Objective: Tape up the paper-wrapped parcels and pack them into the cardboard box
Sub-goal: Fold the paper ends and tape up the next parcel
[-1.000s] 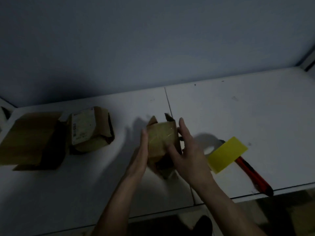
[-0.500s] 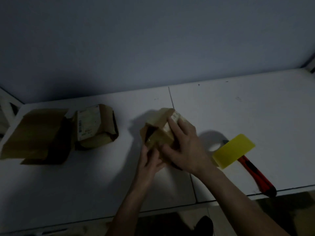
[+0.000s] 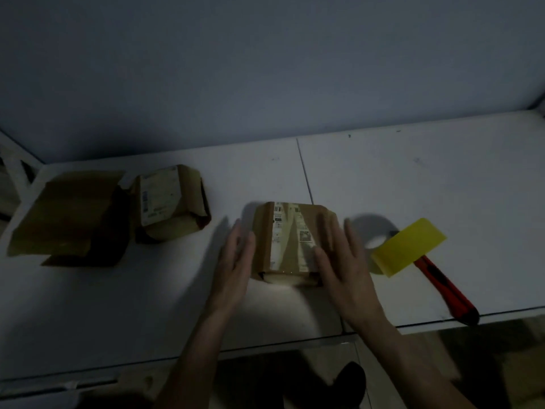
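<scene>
**Parcel set down between two flat hands, ready for the tape**

The parcel (image 3: 290,240), wrapped in brown paper with a white printed label on top, lies flat on the white worktop (image 3: 413,178), near the front edge and in the middle of the view. The left hand (image 3: 236,258) stands at its left side with straight fingers, touching or almost touching the paper; the blur does not let me decide. The right hand (image 3: 339,261) lies flat over the right part of the parcel, fingers stretched out. Neither hand grips anything.

A second wrapped parcel (image 3: 171,202) rests further left, just beside the open cardboard box (image 3: 70,216), which lies on its side at the far left. To the right of the hands there is a tape dispenser with a yellow guard (image 3: 408,246) and a red handle (image 3: 442,287); the handle reaches the front edge of the worktop.

The step in hand seems to be settling and squaring the parcel before taping. To do it well, I would press the loose paper folds flat, above all at the near end, where the wrap looks open. One hand should hold the folds down while the other fetches the dispenser. The tape should cross the seam, not the label code. The light is poor, so the seam is best found by touch.
</scene>
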